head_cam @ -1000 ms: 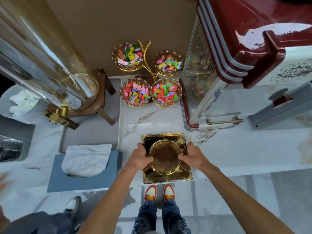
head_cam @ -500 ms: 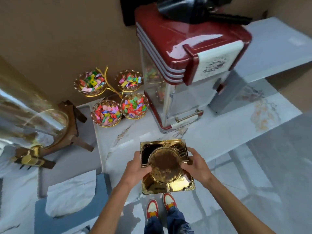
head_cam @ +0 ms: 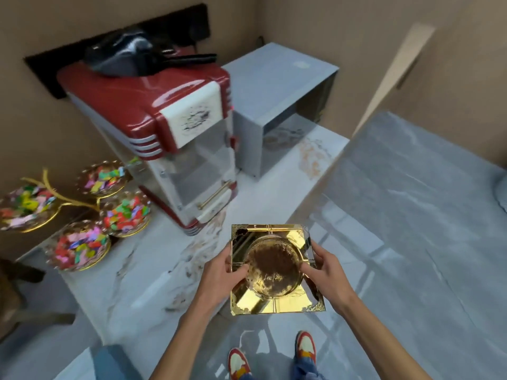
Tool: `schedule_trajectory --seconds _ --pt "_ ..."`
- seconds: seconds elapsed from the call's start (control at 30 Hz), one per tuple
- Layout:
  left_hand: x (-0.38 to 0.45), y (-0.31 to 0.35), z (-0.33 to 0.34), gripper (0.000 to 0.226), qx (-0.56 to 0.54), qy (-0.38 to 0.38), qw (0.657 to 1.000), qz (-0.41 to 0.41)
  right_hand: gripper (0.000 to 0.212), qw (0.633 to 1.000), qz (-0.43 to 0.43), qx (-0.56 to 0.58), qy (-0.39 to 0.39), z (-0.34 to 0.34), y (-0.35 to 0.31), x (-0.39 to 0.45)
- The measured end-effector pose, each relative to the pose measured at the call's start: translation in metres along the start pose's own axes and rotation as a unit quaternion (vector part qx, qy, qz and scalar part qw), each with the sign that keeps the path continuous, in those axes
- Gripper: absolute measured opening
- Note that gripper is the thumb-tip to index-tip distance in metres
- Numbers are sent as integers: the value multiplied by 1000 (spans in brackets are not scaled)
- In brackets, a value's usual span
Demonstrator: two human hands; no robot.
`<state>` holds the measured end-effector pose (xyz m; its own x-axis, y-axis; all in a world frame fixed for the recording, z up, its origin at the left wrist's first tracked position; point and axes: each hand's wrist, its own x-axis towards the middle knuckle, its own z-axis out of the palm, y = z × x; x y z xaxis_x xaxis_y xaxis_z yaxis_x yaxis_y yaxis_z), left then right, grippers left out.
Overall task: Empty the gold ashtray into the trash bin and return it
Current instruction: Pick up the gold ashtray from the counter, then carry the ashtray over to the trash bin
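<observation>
The gold ashtray (head_cam: 277, 300) is square and shiny, with a round bowl full of brown ash in its middle. It hangs level in the air past the front edge of the white marble counter (head_cam: 153, 275), above the grey floor. My left hand (head_cam: 222, 275) grips its left side with the thumb over the bowl's rim. My right hand (head_cam: 323, 270) grips its right side the same way. No trash bin shows in the view.
A red popcorn machine (head_cam: 164, 127) stands on the counter with a grey box (head_cam: 277, 105) to its right. Gold-rimmed glass bowls of colourful candy (head_cam: 82, 242) sit at the left. My red and white shoes (head_cam: 274, 357) stand on the glossy grey floor.
Both hands lifted the ashtray off the counter and carried it out over the floor. The view swung to the right, so the tissue box and drink dispenser left the frame.
</observation>
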<state>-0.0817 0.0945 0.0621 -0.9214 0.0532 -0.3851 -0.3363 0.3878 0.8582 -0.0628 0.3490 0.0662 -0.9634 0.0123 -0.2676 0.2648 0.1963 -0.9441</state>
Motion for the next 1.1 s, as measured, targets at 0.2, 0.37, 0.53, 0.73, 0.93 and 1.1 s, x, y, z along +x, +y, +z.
schedule_trajectory --seconds 0.2,0.37,0.53,0.73,0.93,1.1 --pt "8 64 69 64 31 -92 993 63 44 994 -2 53 95 -86 7 -39" --pt "7 115 152 40 21 -150 981 120 41 981 -1 95 169 -170 21 -76" --pt "-2 166 253 60 39 -215 965 142 43 965 2 118 235 -261 40 -118" --pt "-18 213 381 36 41 -264 949 169 46 944 -5 119 306 -371 63 -167" --pt "-36 249 494 52 40 -331 923 193 48 913 0 130 386 -457 90 -219" --pt "-39 273 577 57 69 -382 898 207 46 880 17 149 450 -514 115 -248"
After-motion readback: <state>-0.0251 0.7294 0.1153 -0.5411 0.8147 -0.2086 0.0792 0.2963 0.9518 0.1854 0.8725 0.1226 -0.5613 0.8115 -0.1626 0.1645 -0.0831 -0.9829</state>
